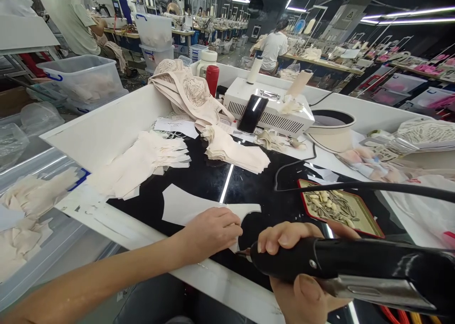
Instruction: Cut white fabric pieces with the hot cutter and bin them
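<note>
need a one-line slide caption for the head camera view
Left hand on a white shaped piece, right hand gripping a black handheld tool, over a black work surface.

Black tool (pixel 369 262) cut off at right, white panel (pixel 183 205) part-hidden by left hand (pixel 211 234)

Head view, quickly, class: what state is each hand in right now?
Left hand: curled on the flat white cut-out piece; pinching or only pressing, cannot be told.
Right hand: closed, holding the thick, rounded black handheld tool.
</note>
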A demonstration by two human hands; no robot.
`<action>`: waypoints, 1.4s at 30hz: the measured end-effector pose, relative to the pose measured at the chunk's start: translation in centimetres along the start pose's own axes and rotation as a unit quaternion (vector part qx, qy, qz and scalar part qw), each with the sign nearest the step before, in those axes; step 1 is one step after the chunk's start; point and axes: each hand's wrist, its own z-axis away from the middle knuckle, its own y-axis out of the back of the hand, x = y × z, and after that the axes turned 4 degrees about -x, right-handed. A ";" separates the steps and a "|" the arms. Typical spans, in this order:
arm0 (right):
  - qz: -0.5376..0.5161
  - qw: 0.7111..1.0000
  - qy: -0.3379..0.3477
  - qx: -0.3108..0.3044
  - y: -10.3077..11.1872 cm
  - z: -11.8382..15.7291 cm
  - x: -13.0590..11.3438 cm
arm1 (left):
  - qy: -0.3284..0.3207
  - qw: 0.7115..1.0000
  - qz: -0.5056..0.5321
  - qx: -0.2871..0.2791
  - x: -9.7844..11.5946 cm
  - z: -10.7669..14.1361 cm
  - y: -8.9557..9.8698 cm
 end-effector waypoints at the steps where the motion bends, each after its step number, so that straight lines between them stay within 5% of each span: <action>1: -0.001 1.000 0.002 0.000 0.0 0.0 0.0 | -0.005 1.000 -0.011 0.005 0.1 0.0 0.2; 12: -0.002 1.000 -0.002 0.004 0.1 0.1 0.0 | -0.062 0.997 0.030 -0.044 -0.2 0.1 1.1; 42: -0.009 1.000 0.018 0.016 0.1 0.0 0.1 | -0.131 0.990 0.037 -0.029 -1.6 1.0 1.9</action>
